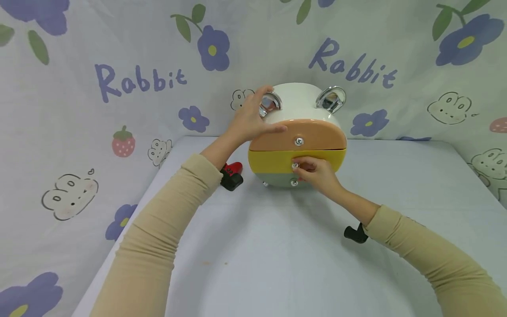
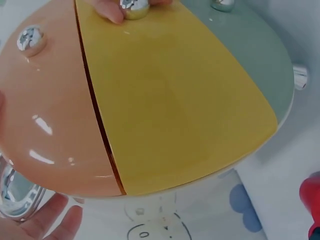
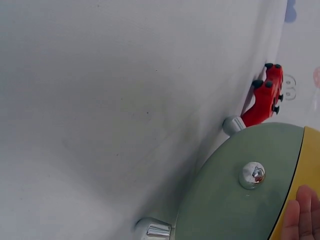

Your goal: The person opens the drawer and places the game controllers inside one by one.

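Observation:
A rounded small drawer cabinet (image 1: 301, 99) stands on the table, with a white body and chrome ring-shaped ears. Its front has an orange drawer (image 1: 317, 132), a yellow drawer (image 1: 269, 161) and a green drawer (image 2: 260, 65), each with a silver knob. My left hand (image 1: 251, 119) rests against the cabinet's upper left, thumb across the orange front and the other fingers spread by the left ear (image 2: 17, 192). With its fingertips, my right hand (image 1: 318, 176) pinches the yellow drawer's knob (image 2: 134, 7). A dark seam shows between the orange and yellow fronts.
A red game controller (image 3: 267, 95) lies left of the cabinet, partly hidden by my left arm in the head view. Short chrome feet (image 3: 232, 125) hold up the cabinet. Behind the white tabletop (image 1: 269, 264) hangs a cloth (image 1: 150, 44) printed with rabbits and flowers.

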Action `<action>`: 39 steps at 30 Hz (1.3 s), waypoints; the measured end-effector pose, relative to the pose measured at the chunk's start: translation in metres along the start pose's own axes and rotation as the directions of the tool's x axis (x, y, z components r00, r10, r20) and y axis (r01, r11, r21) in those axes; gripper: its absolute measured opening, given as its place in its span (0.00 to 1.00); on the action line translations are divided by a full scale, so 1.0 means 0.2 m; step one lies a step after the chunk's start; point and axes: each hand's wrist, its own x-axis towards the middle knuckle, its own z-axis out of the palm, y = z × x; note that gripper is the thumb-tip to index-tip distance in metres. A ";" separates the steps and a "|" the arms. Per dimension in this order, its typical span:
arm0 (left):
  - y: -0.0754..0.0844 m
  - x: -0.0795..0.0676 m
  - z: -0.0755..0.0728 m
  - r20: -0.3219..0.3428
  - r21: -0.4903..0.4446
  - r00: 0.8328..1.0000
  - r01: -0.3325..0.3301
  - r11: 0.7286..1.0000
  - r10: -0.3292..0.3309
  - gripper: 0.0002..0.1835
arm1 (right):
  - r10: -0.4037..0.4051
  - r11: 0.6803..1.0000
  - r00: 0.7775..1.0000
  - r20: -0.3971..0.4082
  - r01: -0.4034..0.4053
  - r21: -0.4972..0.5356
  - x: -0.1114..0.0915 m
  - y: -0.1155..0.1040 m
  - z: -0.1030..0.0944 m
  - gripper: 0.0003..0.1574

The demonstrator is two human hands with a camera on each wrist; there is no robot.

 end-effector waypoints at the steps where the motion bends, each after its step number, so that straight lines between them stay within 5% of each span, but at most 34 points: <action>1: 0.00 0.00 0.00 -0.001 -0.001 1.000 -0.001 1.000 0.001 0.52 | 0.003 1.000 1.000 0.000 -0.003 0.002 0.00 0.00 0.00 0.16; 24: 0.00 0.00 0.00 0.022 -0.023 1.000 -0.001 1.000 0.001 0.53 | -0.014 1.000 1.000 0.023 0.013 0.009 0.03 0.02 -0.02 0.16; 39: -0.01 0.00 0.01 0.015 -0.014 1.000 0.011 1.000 -0.011 0.54 | -0.035 0.989 0.999 0.041 0.029 0.143 -0.06 0.09 0.00 0.18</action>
